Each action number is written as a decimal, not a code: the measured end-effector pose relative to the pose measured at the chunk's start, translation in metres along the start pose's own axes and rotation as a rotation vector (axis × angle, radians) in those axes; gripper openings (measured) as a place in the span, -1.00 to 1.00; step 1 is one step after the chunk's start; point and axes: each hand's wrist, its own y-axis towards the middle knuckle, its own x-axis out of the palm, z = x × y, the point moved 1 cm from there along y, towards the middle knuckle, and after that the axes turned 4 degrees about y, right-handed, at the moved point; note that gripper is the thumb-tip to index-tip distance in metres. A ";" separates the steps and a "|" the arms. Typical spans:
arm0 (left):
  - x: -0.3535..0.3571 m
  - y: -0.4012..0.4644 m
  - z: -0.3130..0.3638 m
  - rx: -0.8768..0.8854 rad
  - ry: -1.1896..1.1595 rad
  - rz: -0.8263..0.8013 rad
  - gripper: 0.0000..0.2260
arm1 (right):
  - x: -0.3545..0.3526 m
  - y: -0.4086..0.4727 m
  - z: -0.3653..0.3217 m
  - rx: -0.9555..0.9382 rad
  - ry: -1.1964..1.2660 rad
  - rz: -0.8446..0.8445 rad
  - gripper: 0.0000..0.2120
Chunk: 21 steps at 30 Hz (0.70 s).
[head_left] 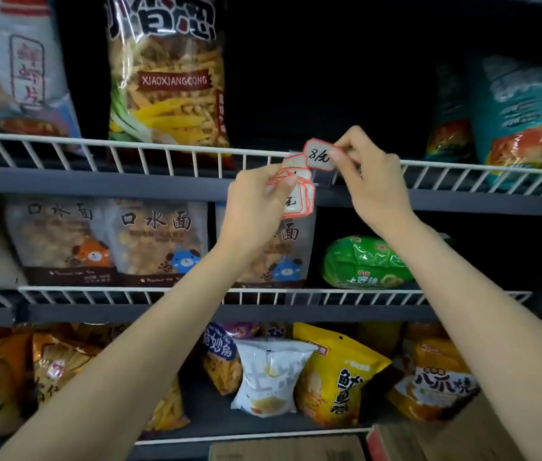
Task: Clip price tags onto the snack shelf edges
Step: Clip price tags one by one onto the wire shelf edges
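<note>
- Right hand [368, 176]: thumb and fingertips pinch a single price tag [319, 156], white with a red border and dark handwriting, by its right end.
- That tag sits against the top wire of the white rail [163, 148] on the upper shelf edge [96, 181], just left of the right hand. A clear plastic clip [324, 181] shows directly below it on the rail.
- Left hand [256, 201]: fingers closed around a fanned stack of price tags [296, 191], same red-bordered type, held just below and left of the single tag, partly overlapping it.
- Hands are close together, not touching.
- Up and left of the left hand: XIAOXIANGCONG snack bag [166, 78], upright behind the rail.
- Below the right forearm: green snack bag [363, 264], lying on the middle shelf.
</note>
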 end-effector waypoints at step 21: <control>-0.038 0.012 0.008 0.019 0.258 -0.304 -0.77 | -0.016 0.012 -0.014 -0.025 0.041 0.214 -0.87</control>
